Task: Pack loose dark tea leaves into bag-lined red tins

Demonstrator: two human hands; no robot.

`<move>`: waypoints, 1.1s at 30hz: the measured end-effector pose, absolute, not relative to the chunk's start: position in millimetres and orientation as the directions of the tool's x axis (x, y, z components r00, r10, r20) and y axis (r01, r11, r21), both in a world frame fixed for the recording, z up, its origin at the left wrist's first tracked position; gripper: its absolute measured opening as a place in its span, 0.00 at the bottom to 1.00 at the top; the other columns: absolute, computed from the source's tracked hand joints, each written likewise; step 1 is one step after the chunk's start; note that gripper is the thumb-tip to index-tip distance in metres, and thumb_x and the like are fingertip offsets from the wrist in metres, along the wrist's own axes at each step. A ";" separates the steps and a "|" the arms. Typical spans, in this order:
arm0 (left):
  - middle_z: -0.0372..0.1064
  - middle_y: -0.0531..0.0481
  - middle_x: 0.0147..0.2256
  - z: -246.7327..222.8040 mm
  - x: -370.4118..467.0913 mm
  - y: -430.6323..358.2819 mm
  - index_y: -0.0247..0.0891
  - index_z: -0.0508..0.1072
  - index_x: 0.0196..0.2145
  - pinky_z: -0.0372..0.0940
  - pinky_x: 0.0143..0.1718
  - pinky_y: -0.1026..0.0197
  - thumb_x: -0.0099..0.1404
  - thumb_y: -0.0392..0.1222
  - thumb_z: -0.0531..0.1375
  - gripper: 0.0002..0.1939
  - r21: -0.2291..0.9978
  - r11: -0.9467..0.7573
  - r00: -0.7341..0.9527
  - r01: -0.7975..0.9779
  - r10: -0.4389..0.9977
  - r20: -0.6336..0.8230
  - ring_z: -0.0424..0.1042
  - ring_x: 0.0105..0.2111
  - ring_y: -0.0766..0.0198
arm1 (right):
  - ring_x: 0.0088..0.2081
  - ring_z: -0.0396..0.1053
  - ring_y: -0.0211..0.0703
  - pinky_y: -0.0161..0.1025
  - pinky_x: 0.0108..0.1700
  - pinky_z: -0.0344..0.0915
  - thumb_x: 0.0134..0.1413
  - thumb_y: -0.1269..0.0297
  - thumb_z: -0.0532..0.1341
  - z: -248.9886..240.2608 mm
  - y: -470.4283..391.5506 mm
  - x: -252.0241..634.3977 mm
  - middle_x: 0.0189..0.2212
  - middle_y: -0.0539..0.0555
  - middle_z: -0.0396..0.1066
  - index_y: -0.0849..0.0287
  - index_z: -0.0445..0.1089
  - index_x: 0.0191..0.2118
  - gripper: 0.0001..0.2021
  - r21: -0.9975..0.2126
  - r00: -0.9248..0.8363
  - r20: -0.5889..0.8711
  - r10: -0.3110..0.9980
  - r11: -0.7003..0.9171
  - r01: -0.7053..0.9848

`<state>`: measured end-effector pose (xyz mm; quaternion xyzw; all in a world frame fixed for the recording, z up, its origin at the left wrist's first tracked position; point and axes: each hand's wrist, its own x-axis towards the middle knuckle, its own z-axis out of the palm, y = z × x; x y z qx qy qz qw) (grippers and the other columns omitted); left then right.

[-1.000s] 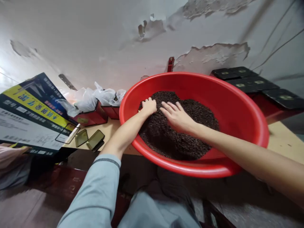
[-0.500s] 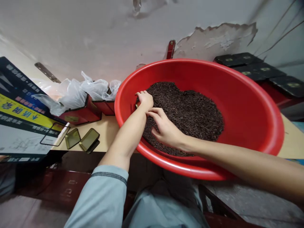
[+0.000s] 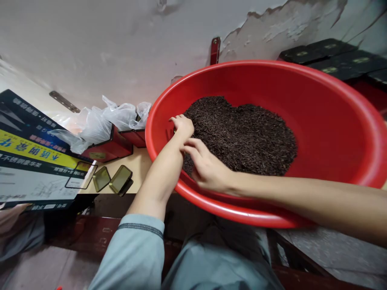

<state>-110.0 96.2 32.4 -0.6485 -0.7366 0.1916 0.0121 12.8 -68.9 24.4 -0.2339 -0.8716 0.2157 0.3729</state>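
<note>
A large red plastic basin (image 3: 326, 133) holds a heap of dark, dry, thin shreds that look like loose tea leaves (image 3: 242, 137). Inside its left end is my left hand (image 3: 183, 125), fingers curled down at the heap's edge. A small gold-coloured bit shows by those fingers, but what they grip is mostly hidden. Across from it my right hand (image 3: 208, 167) reaches over the near rim, its loosely bent fingers touching my left wrist, with nothing seen in them.
Left of the basin stand red tins (image 3: 110, 145) with clear plastic bags (image 3: 96, 121) bulging out. Two small gold lids (image 3: 121, 179) lie on the pale tabletop (image 3: 140, 165) near a printed carton (image 3: 33, 161). Black-topped tins (image 3: 332, 56) sit behind right. Another person's hand (image 3: 13, 215) shows at far left.
The view has shifted a little. My right fingers have slid slightly along my left wrist toward the forearm. My left hand stays at the basin's left end.
</note>
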 end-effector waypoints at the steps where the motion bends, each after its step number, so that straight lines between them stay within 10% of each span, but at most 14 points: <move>1: 0.59 0.29 0.70 33.7 -110.7 95.9 0.35 0.68 0.70 0.55 0.67 0.33 0.72 0.41 0.62 0.30 -0.306 0.091 -0.170 0.948 0.956 -0.240 0.61 0.68 0.38 | 0.66 0.59 0.60 0.65 0.65 0.66 0.50 0.80 0.57 27.0 -74.7 12.4 0.63 0.71 0.57 0.62 0.57 0.66 0.35 -0.544 -0.629 0.569 0.530 0.816 0.196; 5: 0.59 0.26 0.70 37.3 -113.4 95.8 0.34 0.67 0.70 0.56 0.66 0.31 0.68 0.42 0.66 0.35 -0.306 0.113 -0.206 0.945 0.934 -0.291 0.62 0.67 0.35 | 0.60 0.63 0.57 0.61 0.60 0.71 0.57 0.77 0.58 40.1 -92.3 11.5 0.58 0.68 0.64 0.60 0.62 0.61 0.25 -0.491 -0.700 0.617 0.359 0.871 0.014; 11: 0.56 0.27 0.71 33.7 -107.6 94.8 0.31 0.66 0.70 0.54 0.68 0.31 0.73 0.41 0.61 0.31 -0.332 0.084 -0.169 0.939 0.956 -0.239 0.60 0.68 0.37 | 0.65 0.59 0.62 0.70 0.65 0.64 0.48 0.80 0.57 33.0 -72.3 13.1 0.64 0.71 0.58 0.62 0.60 0.64 0.34 -0.554 -0.604 0.540 0.586 0.788 0.268; 33: 0.59 0.25 0.70 36.3 -116.4 96.6 0.36 0.68 0.70 0.53 0.66 0.27 0.68 0.46 0.66 0.35 -0.309 0.144 -0.231 0.940 0.935 -0.267 0.61 0.68 0.32 | 0.66 0.61 0.58 0.61 0.69 0.63 0.50 0.79 0.58 53.2 -68.7 22.1 0.62 0.68 0.61 0.63 0.66 0.60 0.29 -0.652 -0.665 0.492 0.562 0.744 0.145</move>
